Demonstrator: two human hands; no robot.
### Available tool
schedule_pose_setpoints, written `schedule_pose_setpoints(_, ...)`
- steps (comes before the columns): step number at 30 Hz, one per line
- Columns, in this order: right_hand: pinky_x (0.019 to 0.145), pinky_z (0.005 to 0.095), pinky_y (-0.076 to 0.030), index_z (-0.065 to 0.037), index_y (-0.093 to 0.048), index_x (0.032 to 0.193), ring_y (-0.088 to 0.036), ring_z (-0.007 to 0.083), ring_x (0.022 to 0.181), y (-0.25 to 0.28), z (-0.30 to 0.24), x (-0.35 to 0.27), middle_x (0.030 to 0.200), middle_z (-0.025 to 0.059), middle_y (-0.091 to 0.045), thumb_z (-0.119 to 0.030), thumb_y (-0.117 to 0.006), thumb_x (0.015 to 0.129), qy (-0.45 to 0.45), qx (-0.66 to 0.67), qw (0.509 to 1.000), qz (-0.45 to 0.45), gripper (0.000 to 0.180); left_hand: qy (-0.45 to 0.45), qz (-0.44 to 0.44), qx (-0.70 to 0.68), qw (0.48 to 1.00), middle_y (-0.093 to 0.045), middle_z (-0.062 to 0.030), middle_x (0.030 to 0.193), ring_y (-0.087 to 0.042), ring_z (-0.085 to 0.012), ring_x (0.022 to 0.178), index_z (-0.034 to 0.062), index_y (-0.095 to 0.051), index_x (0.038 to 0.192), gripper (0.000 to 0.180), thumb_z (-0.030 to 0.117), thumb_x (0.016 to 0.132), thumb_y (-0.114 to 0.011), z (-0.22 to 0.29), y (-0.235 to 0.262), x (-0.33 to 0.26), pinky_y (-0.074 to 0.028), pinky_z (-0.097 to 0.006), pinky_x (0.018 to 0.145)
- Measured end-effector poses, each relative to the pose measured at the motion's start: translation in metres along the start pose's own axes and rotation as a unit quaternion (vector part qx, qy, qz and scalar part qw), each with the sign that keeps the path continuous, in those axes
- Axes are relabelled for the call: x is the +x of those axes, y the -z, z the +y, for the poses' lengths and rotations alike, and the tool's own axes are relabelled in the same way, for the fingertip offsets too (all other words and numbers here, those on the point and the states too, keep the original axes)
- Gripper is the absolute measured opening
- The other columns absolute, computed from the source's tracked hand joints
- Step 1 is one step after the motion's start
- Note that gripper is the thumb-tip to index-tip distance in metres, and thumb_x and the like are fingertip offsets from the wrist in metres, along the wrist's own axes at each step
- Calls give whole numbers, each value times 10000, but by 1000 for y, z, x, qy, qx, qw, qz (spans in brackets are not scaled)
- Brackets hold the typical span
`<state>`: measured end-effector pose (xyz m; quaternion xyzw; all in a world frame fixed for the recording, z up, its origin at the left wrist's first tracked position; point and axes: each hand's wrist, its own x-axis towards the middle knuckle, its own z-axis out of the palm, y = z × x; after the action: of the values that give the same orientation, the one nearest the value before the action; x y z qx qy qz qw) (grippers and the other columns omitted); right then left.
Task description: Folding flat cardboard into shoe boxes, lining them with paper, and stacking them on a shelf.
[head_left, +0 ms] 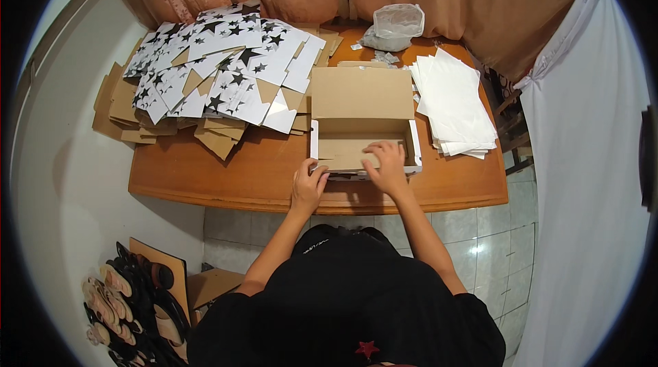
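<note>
A brown cardboard box (363, 94) stands at the table's front edge with its lid raised at the back. Its side walls are white outside, and its inside is bare brown. My left hand (308, 186) is closed at the front left corner, its fingertips against the box's edge. Over the front wall reaches my right hand (388, 165), fingers bent and apart, with thumb and fingertips at the inner front panel. Nothing shows between those fingers. Part of the front wall is hidden by my hands.
A large heap of star-printed cardboard sheets (236, 79) covers the table's left. White paper sheets (454, 103) lie stacked right of the box. Behind it sits a clear plastic bag (394, 28) with small packets nearby. Shoes (113, 291) hang at lower left, beside the wall.
</note>
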<state>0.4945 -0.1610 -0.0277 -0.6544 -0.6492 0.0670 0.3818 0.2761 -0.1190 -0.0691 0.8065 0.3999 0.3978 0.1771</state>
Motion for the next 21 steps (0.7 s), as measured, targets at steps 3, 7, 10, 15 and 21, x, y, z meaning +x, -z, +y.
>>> schedule_pose_setpoints(3,1003,543,-252,-120,-615,986,-451,301,1083,-25,-9,-2,1059,89,-545,-211,-619,772,-6,-65,996,-53,233,-36,-8,33,999,-510,-147,1032,-541,-308,885,35,-627,945,181,91,773,-646,-7,4,6,-429,-392,801)
schedule_pose_setpoints(7,1014,563,-238,-97,-611,1015,-439,314,1103,-47,0,-4,1074,117,-540,-201,-605,780,-56,-115,991,-36,257,68,-23,-98,993,-493,-138,1019,-536,-317,878,34,-607,952,186,65,769,-623,-7,5,18,-404,-391,860)
schedule_pose_setpoints(10,1009,549,-255,-81,-597,1048,-432,328,1111,-54,5,-6,1084,137,-535,-198,-601,780,-61,-145,987,-31,293,99,-10,-121,988,-465,-141,1065,-503,-320,952,35,-572,1007,258,52,753,-612,-7,0,20,-386,-393,892)
schedule_pose_setpoints(15,1000,474,-308,-78,-580,1083,-431,353,1110,-42,4,2,1102,158,-525,-198,-621,760,-81,-18,996,-10,347,124,-1,-162,979,-408,-163,1123,-438,-327,1058,40,-496,1094,384,43,725,-600,-34,-21,14,-366,-390,925)
schedule_pose_setpoints(21,888,361,-447,-7,-573,1048,-560,232,988,-26,39,-3,1014,100,-588,-123,-580,856,-173,410,894,56,224,129,-15,-45,991,-381,-162,1141,-416,-331,1084,47,-478,1120,401,31,728,-560,-10,-21,35,-341,-400,934)
